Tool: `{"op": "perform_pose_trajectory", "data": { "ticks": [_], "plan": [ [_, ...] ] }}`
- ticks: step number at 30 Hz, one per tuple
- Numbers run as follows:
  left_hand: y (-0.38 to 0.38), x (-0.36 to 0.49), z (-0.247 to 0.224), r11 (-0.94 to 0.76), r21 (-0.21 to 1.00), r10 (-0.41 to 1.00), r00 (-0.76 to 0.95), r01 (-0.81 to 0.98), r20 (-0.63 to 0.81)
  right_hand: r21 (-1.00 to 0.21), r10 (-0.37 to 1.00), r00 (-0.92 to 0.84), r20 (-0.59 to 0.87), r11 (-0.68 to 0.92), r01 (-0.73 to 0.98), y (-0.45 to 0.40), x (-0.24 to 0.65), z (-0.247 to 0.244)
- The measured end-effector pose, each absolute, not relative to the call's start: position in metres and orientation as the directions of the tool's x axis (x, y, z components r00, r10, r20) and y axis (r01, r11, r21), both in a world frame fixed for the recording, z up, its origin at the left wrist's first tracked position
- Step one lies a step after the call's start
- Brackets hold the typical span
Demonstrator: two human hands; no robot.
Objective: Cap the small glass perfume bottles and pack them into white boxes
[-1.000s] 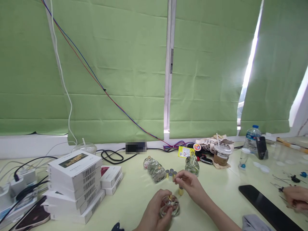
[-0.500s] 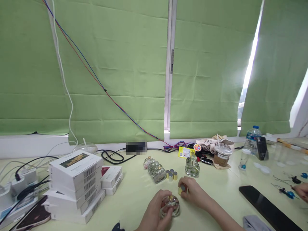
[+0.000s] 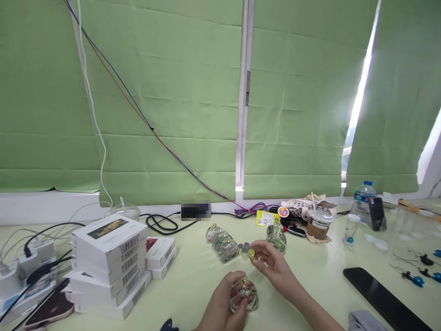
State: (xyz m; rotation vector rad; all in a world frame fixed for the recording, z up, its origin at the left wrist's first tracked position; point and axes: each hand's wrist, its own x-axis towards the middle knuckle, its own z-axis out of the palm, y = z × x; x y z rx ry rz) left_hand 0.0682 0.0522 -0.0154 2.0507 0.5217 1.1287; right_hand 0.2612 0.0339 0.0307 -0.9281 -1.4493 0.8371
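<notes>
A round glass bottle with a gold neck (image 3: 250, 301) is gripped by my left hand (image 3: 225, 301), low in the middle. Farther back, my right hand (image 3: 272, 264) has its thumb and fingers around a gold cap (image 3: 251, 253). Right beside that cap stands a small cluster of gold caps with grey tops (image 3: 240, 248). To their left is a row of clear glass bottles (image 3: 225, 246). Another glass bottle (image 3: 279, 241) stands behind my right hand, partly hidden by it.
White boxes (image 3: 110, 257) are stacked at left, near chargers and cables. A black phone-like slab (image 3: 382, 294) lies at right. An iced drink cup (image 3: 319, 223), a water bottle (image 3: 361, 200) and small blue-and-black parts (image 3: 413, 278) are at the right.
My right hand has moved away from the held bottle, back and slightly left to the cap cluster, with the gold cap. The other person's hand at the right edge has left view.
</notes>
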Motion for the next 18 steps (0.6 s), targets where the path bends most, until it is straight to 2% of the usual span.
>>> {"op": "perform_pose_trajectory", "data": {
  "ticks": [3, 5, 8, 10, 12, 13, 16, 18],
  "plan": [
    [0.055, 0.071, -0.029, -0.614, 0.787, 0.643, 0.547, -0.05, 0.536, -0.894, 0.894, -0.056, 0.444, 0.439, -0.087, 0.027, 0.253, 0.035],
    [0.055, 0.069, -0.036, -0.633, 0.77, 0.618, 0.55, -0.075, 0.562, -0.894, 0.895, -0.065, 0.442, 0.434, -0.107, 0.023, 0.249, 0.038],
    [0.057, 0.061, -0.028, -0.734, 0.678, 0.615, 0.462, 0.039, 0.64, -0.892, 0.893, -0.012, 0.451, 0.451, 0.01, 0.021, 0.252, 0.04],
    [0.07, 0.054, -0.007, -0.713, 0.663, 0.697, 0.332, 0.228, 0.636, -0.869, 0.883, 0.049, 0.467, 0.447, 0.211, 0.024, 0.261, 0.038],
    [0.101, 0.051, 0.023, -0.558, 0.676, 0.799, 0.091, 0.481, 0.594, -0.8, 0.891, 0.044, 0.452, 0.384, 0.46, 0.031, 0.272, 0.031],
    [0.123, 0.05, 0.039, -0.419, 0.617, 0.833, 0.01, 0.666, 0.554, -0.772, 0.913, 0.011, 0.409, 0.339, 0.538, 0.035, 0.277, 0.026],
    [0.201, 0.048, 0.072, -0.204, 0.565, 0.852, -0.139, 0.799, 0.504, -0.726, 0.949, -0.008, 0.315, 0.247, 0.642, 0.046, 0.286, 0.006],
    [0.245, 0.045, 0.076, -0.063, 0.538, 0.854, -0.234, 0.841, 0.465, -0.697, 0.96, -0.027, 0.28, 0.222, 0.682, 0.05, 0.287, -0.004]
  ]
}}
